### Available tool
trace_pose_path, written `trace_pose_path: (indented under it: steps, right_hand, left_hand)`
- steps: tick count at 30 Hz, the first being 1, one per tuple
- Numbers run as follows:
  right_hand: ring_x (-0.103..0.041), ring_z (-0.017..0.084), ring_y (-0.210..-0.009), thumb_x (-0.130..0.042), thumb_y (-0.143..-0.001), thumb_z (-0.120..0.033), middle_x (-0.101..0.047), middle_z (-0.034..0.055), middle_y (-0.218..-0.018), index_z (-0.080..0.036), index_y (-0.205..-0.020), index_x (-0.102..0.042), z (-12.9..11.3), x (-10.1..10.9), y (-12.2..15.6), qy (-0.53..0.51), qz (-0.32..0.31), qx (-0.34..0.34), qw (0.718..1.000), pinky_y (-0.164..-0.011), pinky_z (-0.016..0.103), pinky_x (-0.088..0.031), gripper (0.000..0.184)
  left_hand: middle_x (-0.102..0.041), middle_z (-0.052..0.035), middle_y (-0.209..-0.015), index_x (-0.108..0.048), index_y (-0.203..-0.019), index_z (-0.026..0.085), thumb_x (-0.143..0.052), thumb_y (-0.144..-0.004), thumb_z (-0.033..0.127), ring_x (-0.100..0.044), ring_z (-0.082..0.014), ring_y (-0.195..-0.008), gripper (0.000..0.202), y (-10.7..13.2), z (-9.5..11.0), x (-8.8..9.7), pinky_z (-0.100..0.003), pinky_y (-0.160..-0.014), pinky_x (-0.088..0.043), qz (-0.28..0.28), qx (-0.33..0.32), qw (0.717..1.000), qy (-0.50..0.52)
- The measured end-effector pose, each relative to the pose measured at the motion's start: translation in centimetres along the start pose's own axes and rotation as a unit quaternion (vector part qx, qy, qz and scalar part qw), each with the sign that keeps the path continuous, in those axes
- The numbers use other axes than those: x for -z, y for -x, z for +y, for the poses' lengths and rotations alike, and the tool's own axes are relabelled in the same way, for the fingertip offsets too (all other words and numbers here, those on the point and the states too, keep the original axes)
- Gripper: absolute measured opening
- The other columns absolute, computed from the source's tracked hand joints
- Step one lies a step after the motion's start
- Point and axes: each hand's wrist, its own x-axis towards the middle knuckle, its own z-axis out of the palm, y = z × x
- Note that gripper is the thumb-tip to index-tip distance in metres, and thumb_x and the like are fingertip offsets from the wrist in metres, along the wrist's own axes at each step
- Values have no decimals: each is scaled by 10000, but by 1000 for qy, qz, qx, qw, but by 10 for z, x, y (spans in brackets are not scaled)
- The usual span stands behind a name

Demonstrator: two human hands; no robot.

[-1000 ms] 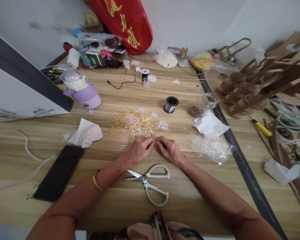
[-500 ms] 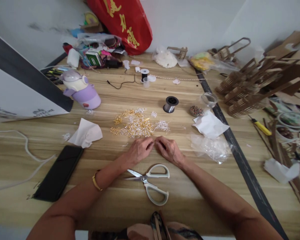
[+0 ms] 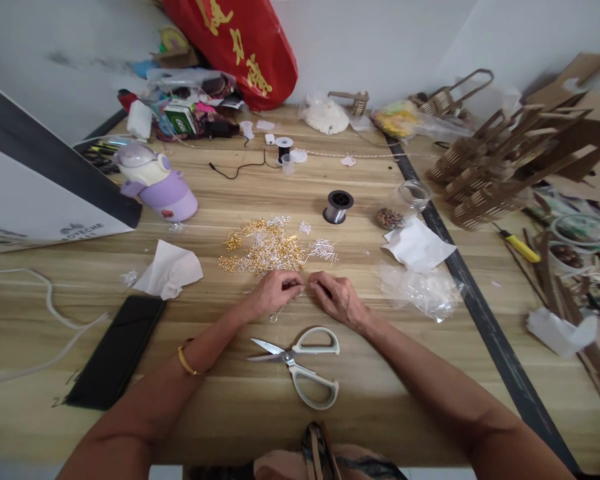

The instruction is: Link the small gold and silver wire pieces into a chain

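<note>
My left hand [image 3: 279, 293] is closed in a pinch, its fingertips almost meeting those of my right hand [image 3: 336, 297]. Out from under the left fingers comes a thin silvery chain [image 3: 276, 315] with a small ring at its end. My right hand also pinches, but whatever sits between its fingertips is too small to make out. Just beyond both hands lies a heap of gold and silver jewellery findings [image 3: 267, 250], with a little pile of silver pins [image 3: 323, 251] to its right. Scissors [image 3: 289, 359] with white handles lie with blades parted below the hands.
A wire spool [image 3: 338, 207] stands behind the findings. To the right are a jar of beads [image 3: 391, 217], white paper [image 3: 420, 245] and a clear plastic bag [image 3: 425, 293]. On the left are a black phone [image 3: 113, 353], a crumpled tissue [image 3: 170, 270] and a purple bottle [image 3: 165, 190].
The chain with its ring now shows below my left hand, where it was not visible before. My fingertips have shifted slightly left and stay close together; the view has moved a little.
</note>
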Motion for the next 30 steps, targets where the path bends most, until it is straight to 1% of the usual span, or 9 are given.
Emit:
trace_pose_path:
  steps: [3,5,9,14,19,26,30]
  right_hand:
    - [-542,117,-543,-420,-956,-248,-613,18,-707,-181,-962,-530,0,0,0,-4,6,-3,1000,-559,217,-411,129]
    - [-525,109,-516,-425,-951,-243,-594,0,-666,-179,-986,-523,0,1,0,-5,15,-9,1000,-537,210,-392,122]
    - [-480,100,-467,-427,-938,-229,-528,-39,-582,-175,-1030,-501,1,1,-2,-12,37,-23,999,-500,203,-359,130]
    - [-477,94,-499,-434,-925,-225,-548,-21,-639,-185,-979,-496,3,-1,-3,-33,72,-51,996,-522,202,-375,91]
    - [-494,101,-527,-440,-922,-230,-579,-1,-682,-181,-977,-509,6,-2,-3,-52,97,-62,992,-526,212,-384,101]
    - [-532,117,-567,-448,-923,-234,-613,25,-734,-179,-991,-528,6,-2,-3,-62,103,-64,991,-546,224,-408,119]
    - [-525,115,-565,-450,-925,-234,-598,14,-705,-178,-994,-534,6,-2,-3,-65,105,-68,990,-553,223,-409,122]
  left_hand:
    - [-551,23,-559,-630,-774,116,-554,-818,252,-495,-72,-484,162,-1,-4,0,-179,-492,-393,-20,11,998,54]
    - [-539,22,-559,-623,-785,113,-542,-829,284,-506,-76,-480,194,-1,-6,0,-181,-485,-423,-30,16,996,82]
    - [-519,21,-570,-585,-775,118,-544,-833,374,-519,-87,-487,265,-2,-7,0,-195,-466,-460,-32,37,989,138]
    - [-547,10,-589,-570,-756,117,-586,-814,425,-525,-80,-506,314,-3,-11,3,-190,-493,-467,-54,40,983,171]
    - [-574,1,-612,-601,-768,109,-594,-817,410,-535,-75,-524,305,-3,-15,5,-182,-515,-455,-77,22,985,150]
    - [-571,-2,-576,-645,-734,100,-593,-815,345,-514,-75,-515,263,-3,-13,5,-177,-514,-413,-72,-7,993,90]
    - [-589,-3,-593,-668,-741,104,-604,-805,325,-513,-78,-540,239,-4,-14,6,-177,-529,-396,-67,-24,996,58]
